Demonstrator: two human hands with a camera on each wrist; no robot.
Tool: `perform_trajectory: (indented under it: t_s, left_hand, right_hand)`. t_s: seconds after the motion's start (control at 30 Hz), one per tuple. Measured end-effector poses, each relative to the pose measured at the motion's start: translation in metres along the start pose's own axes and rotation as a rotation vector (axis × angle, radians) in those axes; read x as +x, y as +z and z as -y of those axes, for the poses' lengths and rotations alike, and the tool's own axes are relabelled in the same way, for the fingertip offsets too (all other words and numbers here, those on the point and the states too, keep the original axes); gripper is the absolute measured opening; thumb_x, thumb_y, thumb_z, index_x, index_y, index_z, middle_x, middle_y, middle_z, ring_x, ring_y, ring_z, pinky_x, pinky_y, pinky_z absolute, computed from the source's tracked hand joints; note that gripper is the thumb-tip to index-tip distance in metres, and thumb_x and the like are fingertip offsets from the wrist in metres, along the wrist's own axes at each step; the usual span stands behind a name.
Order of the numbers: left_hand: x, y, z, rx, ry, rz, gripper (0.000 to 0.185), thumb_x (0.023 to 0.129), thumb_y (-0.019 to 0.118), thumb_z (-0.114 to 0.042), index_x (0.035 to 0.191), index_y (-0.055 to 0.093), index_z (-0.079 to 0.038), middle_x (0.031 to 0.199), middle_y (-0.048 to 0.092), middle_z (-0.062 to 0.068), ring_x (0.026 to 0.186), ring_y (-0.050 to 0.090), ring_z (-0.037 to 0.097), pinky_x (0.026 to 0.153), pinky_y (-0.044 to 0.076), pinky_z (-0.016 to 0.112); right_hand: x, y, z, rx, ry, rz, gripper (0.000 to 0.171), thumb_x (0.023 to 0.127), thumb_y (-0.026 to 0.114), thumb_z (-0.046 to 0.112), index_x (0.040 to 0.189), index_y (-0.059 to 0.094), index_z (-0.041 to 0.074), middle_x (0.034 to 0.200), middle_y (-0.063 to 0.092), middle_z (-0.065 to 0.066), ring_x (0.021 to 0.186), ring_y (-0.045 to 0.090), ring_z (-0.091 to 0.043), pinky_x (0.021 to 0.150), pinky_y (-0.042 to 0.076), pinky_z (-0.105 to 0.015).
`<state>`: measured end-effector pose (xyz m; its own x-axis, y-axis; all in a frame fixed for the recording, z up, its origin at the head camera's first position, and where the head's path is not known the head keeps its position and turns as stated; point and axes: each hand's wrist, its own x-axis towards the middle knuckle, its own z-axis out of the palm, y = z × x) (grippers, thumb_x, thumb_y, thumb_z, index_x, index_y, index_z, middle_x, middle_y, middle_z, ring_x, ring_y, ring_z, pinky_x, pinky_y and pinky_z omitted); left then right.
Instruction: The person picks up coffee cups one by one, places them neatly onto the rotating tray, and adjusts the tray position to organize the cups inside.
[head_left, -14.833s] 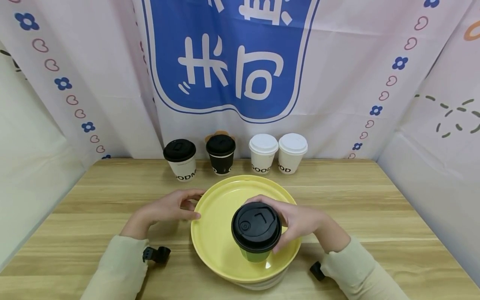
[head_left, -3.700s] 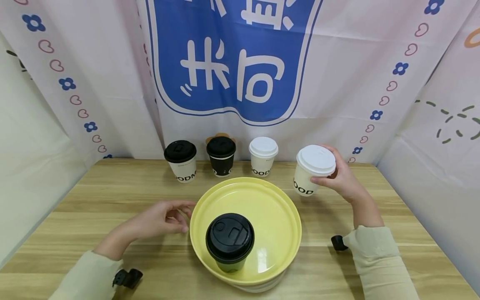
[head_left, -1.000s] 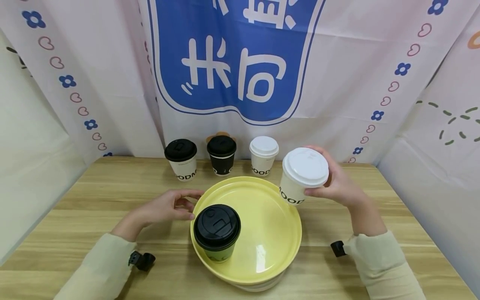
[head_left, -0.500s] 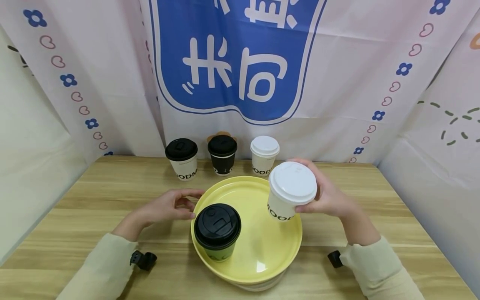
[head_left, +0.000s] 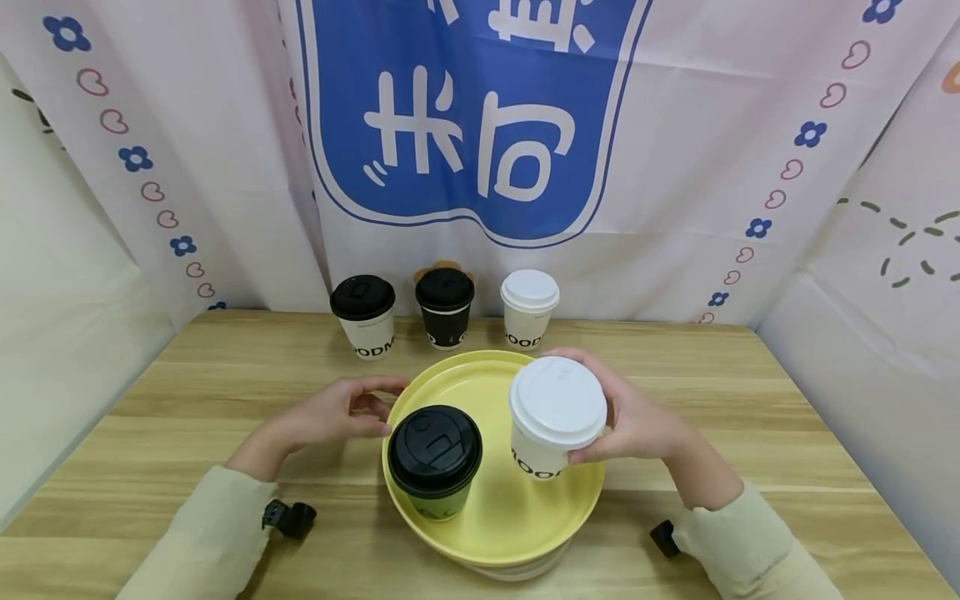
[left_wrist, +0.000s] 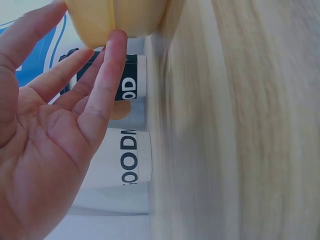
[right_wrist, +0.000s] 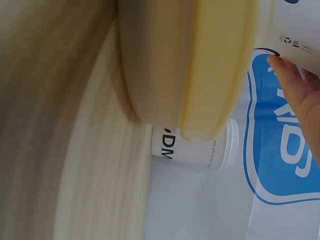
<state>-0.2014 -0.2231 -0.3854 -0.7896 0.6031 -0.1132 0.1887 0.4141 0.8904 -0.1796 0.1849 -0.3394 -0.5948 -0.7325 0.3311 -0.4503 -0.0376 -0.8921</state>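
A printed cloth [head_left: 465, 125] hangs behind a wooden table [head_left: 750, 467]. On the table a round yellow tray [head_left: 487, 542] sits on a base [head_left: 525, 572]; the head view gives only a sliver of that base, while the right wrist view shows its side.

The left hand [head_left: 322, 417] is loosely spread at the tray's left edge, and the left wrist view adds what the head view hides: a fingertip against the yellow side. The right hand [head_left: 637, 417] grips the white cup [head_left: 557, 417] over the tray's right half; whether its bottom touches down is hard to tell.

The green cup [head_left: 441, 503] stands upright on the tray's left part. Behind, from left, stand a black-lidded cup [head_left: 367, 333], a black cup [head_left: 446, 321] and another white cup [head_left: 528, 321]. Only the right wrist view shows the held cup's tiny recycling mark [right_wrist: 287, 40].
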Motion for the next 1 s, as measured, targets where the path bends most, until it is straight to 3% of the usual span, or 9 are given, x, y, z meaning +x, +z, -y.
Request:
perform_trajectory:
  t_s: [0.3,0.73,1.0]
  left_hand:
    - [0.000,0.000,-0.002,-0.003,0.013,-0.007,0.069,0.090,0.073,-0.016,0.150,0.040,-0.002,0.148,0.045,0.025,0.121,0.059,0.036,0.089,0.055,0.023]
    - [0.001,-0.001,0.001,-0.011,0.027,0.003,0.071,0.091,0.073,-0.017,0.150,0.038,-0.001,0.149,0.043,0.026,0.122,0.058,0.038,0.091,0.054,0.022]
    - [0.001,0.001,0.002,-0.038,0.026,0.009,0.070,0.091,0.072,-0.015,0.151,0.037,0.001,0.150,0.042,0.027,0.122,0.058,0.039,0.090,0.054,0.022]
  right_hand:
    - [-0.001,0.011,-0.001,-0.048,0.021,0.067,0.103,0.064,0.086,-0.006,0.150,0.030,0.007,0.143,0.048,-0.004,0.128,0.051,-0.017,0.109,0.044,-0.036]
    - [0.000,0.029,-0.004,-0.003,0.081,0.172,0.103,0.065,0.089,0.000,0.148,0.031,0.013,0.141,0.048,-0.010,0.129,0.051,-0.019,0.112,0.041,-0.034]
    - [-0.002,0.037,-0.010,0.018,0.071,0.214,0.102,0.065,0.090,0.000,0.148,0.031,0.012,0.142,0.046,-0.011,0.130,0.048,-0.021,0.114,0.038,-0.034]
